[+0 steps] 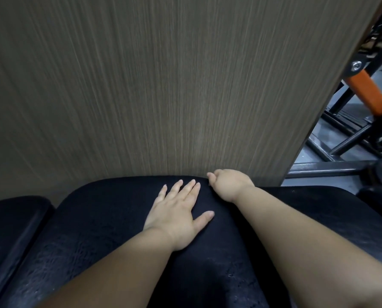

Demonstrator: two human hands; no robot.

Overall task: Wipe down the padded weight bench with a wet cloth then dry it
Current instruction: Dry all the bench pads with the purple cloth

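The black padded bench (101, 218) fills the lower half of the head view, and its worn cover shows a cracked texture. My left hand (176, 210) lies flat on the pad, palm down, with fingers straight and spread and the thumb out to the right. My right hand (229, 185) is at the pad's far edge, right against the wall. Its fingers curl over that edge and the thumb points left. No cloth is visible in either hand or on the bench.
A wood-grain wall panel (163, 85) rises directly behind the bench. A second black pad (12, 218) lies to the left across a gap. At the right stand an orange and black machine frame (367, 92) and a steel floor bar (323, 168) on grey flooring.
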